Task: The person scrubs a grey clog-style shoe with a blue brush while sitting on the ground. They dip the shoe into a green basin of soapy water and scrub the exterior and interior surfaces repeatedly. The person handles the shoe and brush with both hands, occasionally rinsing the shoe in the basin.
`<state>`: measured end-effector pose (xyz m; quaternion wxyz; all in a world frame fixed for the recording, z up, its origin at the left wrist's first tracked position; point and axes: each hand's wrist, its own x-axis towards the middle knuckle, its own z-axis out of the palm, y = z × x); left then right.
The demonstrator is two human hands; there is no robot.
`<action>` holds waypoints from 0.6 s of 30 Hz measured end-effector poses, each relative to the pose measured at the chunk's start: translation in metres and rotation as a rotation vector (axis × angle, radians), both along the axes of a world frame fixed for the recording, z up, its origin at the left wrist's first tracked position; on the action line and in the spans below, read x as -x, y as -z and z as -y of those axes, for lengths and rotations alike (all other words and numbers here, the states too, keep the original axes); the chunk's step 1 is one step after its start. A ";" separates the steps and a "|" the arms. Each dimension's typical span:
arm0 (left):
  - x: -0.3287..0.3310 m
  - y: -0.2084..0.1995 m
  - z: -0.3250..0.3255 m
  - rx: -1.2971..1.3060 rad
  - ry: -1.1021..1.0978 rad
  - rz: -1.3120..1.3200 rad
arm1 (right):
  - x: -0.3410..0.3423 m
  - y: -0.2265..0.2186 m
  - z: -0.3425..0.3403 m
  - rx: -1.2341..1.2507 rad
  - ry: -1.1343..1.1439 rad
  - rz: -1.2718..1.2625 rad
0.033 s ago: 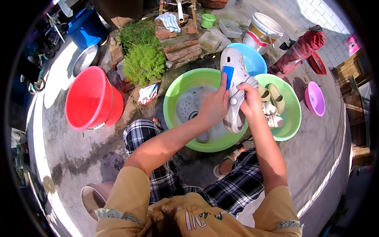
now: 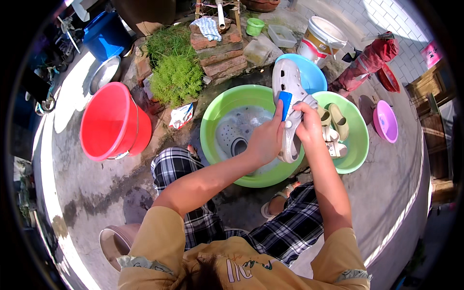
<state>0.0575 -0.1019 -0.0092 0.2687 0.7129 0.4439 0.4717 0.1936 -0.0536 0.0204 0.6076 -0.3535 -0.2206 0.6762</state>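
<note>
My left hand (image 2: pixel 265 140) is closed round a blue-backed scrubbing brush (image 2: pixel 285 102), which rests against the side of a light grey clog (image 2: pixel 286 77). The brush's bristles are hidden. My right hand (image 2: pixel 309 124) grips the clog near its strap, holding it tilted toe-away above a green basin (image 2: pixel 209 130). In that basin's sudsy water lies a second grey clog (image 2: pixel 227 135), partly covered by my left forearm and hand. To the right, a lighter green basin (image 2: pixel 361 140) holds olive slippers (image 2: pixel 340 121) and white clogs (image 2: pixel 334 145).
A red bucket (image 2: pixel 116 121) stands left, with a metal bowl (image 2: pixel 108 75) and a blue bucket (image 2: pixel 104 36) beyond. Behind the clog are a light blue basin (image 2: pixel 311 72) and a white bucket (image 2: pixel 328 31). Far right sits a purple basin (image 2: pixel 385 121). Stacked bricks (image 2: pixel 220 53) rise ahead.
The brush has slid slightly down and right along the clog, with my left hand following. The clog has shifted a little to the right, uncovering more of the one in the water.
</note>
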 end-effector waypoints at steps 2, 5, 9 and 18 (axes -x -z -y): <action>0.003 -0.008 -0.014 0.017 -0.040 -0.088 | -0.001 -0.002 0.003 -0.028 0.002 0.017; 0.027 -0.026 -0.060 0.087 -0.169 -0.084 | 0.016 -0.013 0.013 -0.097 -0.083 0.050; 0.015 -0.015 -0.012 0.090 -0.006 -0.030 | 0.001 -0.007 0.003 -0.051 -0.106 -0.051; 0.020 -0.033 -0.037 0.150 -0.081 -0.062 | 0.005 -0.012 0.007 -0.070 -0.026 -0.049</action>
